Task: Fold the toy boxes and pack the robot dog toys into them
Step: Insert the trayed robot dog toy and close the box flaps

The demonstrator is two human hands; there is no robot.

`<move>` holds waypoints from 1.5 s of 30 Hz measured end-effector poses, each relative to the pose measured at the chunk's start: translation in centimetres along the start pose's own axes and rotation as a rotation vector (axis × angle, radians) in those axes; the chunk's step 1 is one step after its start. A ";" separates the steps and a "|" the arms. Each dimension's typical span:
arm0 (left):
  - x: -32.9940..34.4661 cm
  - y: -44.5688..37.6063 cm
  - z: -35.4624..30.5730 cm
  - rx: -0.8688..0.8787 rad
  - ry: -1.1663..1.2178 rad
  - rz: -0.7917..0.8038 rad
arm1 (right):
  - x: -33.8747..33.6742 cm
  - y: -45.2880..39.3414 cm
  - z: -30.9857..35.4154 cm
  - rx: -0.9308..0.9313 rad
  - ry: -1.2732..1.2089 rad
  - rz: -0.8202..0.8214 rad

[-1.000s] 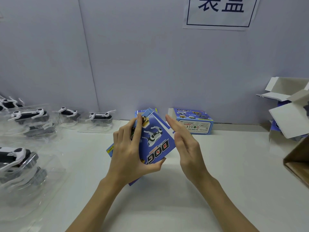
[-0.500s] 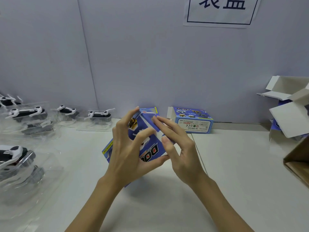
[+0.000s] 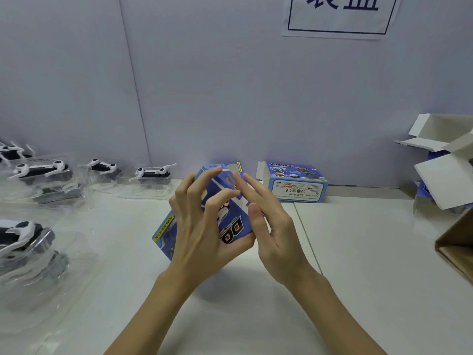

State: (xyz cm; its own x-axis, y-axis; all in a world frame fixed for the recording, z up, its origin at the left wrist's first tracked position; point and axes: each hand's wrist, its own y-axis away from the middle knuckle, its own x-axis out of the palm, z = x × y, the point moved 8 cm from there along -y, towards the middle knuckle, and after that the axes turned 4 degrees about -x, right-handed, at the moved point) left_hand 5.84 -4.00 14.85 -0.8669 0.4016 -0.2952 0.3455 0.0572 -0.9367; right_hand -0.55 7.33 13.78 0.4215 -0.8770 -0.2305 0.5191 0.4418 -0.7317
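Note:
A blue toy box (image 3: 231, 221) with "DOG" lettering is held above the white table (image 3: 358, 252), tilted, at the centre. My left hand (image 3: 199, 226) grips it, thumb under its lower edge and fingers curled over its top. My right hand (image 3: 271, 224) touches the box's right side with nearly straight fingers. Black-and-white robot dog toys in clear plastic trays lie at the left, the nearest robot dog (image 3: 20, 231) at the left edge and another robot dog (image 3: 153, 172) by the wall.
A folded blue box (image 3: 294, 183) with one flap up stands against the grey wall. Unfolded white-and-blue boxes (image 3: 445, 172) pile up at the right edge, above a brown carton corner (image 3: 458, 249). Several more clear trays (image 3: 51, 180) with dogs fill the left.
My right hand came in against the box's right side and the box tilted more upright in my left hand. Both hands rose slightly toward the wall.

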 end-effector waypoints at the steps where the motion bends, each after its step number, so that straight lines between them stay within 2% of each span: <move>1: 0.1 0.0 -0.1 0.002 -0.006 0.000 | 0.0 0.1 0.2 -0.018 0.049 0.009; 7: -0.2 0.1 0.1 0.006 0.028 -0.032 | 0.2 0.4 0.8 -0.071 0.258 0.053; 10: -0.3 -0.1 0.5 -0.034 0.112 -0.031 | 0.1 0.4 0.3 -0.068 0.224 0.026; 14: 0.5 -0.3 2.2 -0.088 0.098 0.190 | -0.7 0.1 -1.6 0.037 -0.019 -0.038; 18: 1.7 0.6 4.1 -0.182 -0.087 0.397 | -2.7 0.0 -3.3 0.111 -0.027 -0.144; 22: 2.1 1.0 3.8 -0.230 -0.093 0.354 | -2.5 0.4 -4.2 0.192 -0.130 -0.145; 27: 1.9 1.2 4.4 -0.257 0.014 0.354 | -2.3 0.3 -3.4 0.188 -0.069 -0.115; 32: 2.1 1.3 4.4 -0.231 0.030 0.358 | -2.2 0.2 -3.7 0.212 -0.062 -0.088; 39: 2.5 1.3 4.1 -0.205 -0.014 0.338 | -2.9 0.0 -4.7 0.260 -0.192 -0.117; 43: 3.0 1.1 4.3 -0.201 -0.055 0.394 | -2.8 0.1 -5.2 0.259 -0.135 -0.141; 45: 3.5 1.4 4.5 -0.202 -0.090 0.492 | -3.3 0.2 -5.6 0.287 -0.075 -0.186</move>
State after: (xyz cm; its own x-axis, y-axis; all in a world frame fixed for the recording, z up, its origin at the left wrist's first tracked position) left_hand 1.69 -6.67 11.65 -0.6095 0.3458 -0.7134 0.7731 0.0599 -0.6315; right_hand -6.00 9.26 10.76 0.3481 -0.9359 -0.0542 0.7754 0.3199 -0.5444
